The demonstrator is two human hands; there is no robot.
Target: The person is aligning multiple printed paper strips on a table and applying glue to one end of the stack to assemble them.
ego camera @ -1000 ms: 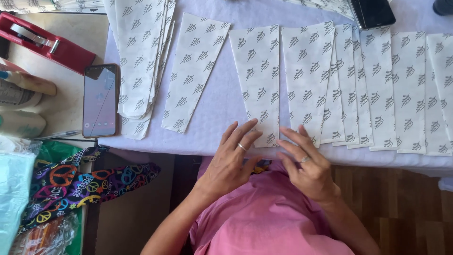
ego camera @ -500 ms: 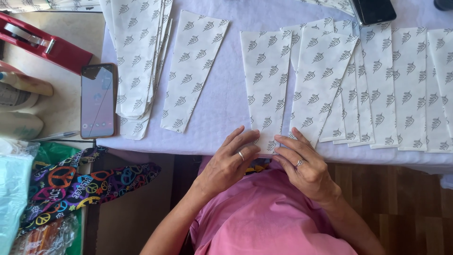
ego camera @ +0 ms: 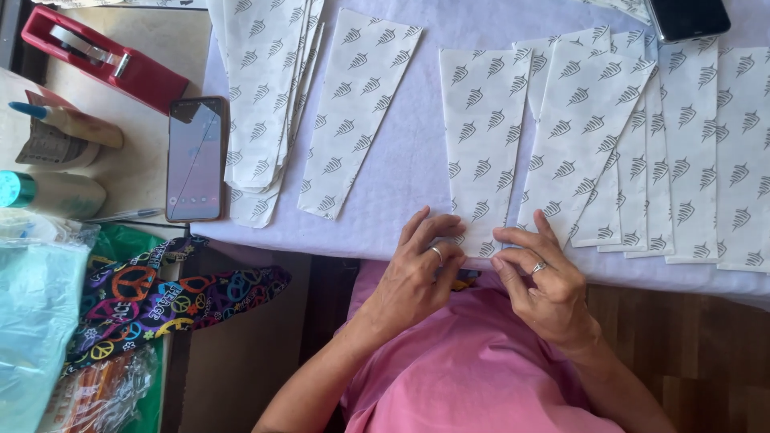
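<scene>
The work in hand is a tapered paper sheet [ego camera: 481, 136], white with a repeating grey leaf print, lying flat on the surface [ego camera: 401, 172], which is covered in pale lilac cloth. Its narrow end points at the person, at the near edge of the surface. Both hands meet at that narrow end. The left hand [ego camera: 421, 269] rests its curled fingers [ego camera: 437, 228] on the bottom corner; the right hand [ego camera: 541, 277] has its fingers [ego camera: 521, 240] drawn close together just beside, tips touching the paper's lower edge. Whether the paper is actually nipped between finger and thumb cannot be told; the fingers appear narrow, pressing or picking at the edge.

Judgement on method: the narrow end wants handling by the very edge, with one hand steadying the sheet so that it stays square and does not slide under its neighbour, and with light pressure so that thin paper does not crease.

A second printed sheet [ego camera: 581, 128] lies tilted just to the right, overlapping a row of further sheets [ego camera: 698, 144] fanned towards the right edge. To the left lies a single sheet [ego camera: 357, 112], then a stack of the same sheets [ego camera: 265, 96].

Beyond the cloth, on the left, a phone [ego camera: 195, 159] lies face up. Near it are a red tape dispenser [ego camera: 104, 58], a tube with a blue tip [ego camera: 68, 120], and a pale bottle with a teal cap [ego camera: 48, 192]; their labels are too small to describe. Below are a multicoloured patterned cloth [ego camera: 160, 297] and clear plastic bags [ego camera: 36, 321]. A second dark phone [ego camera: 688, 18] sits at the top right.
</scene>
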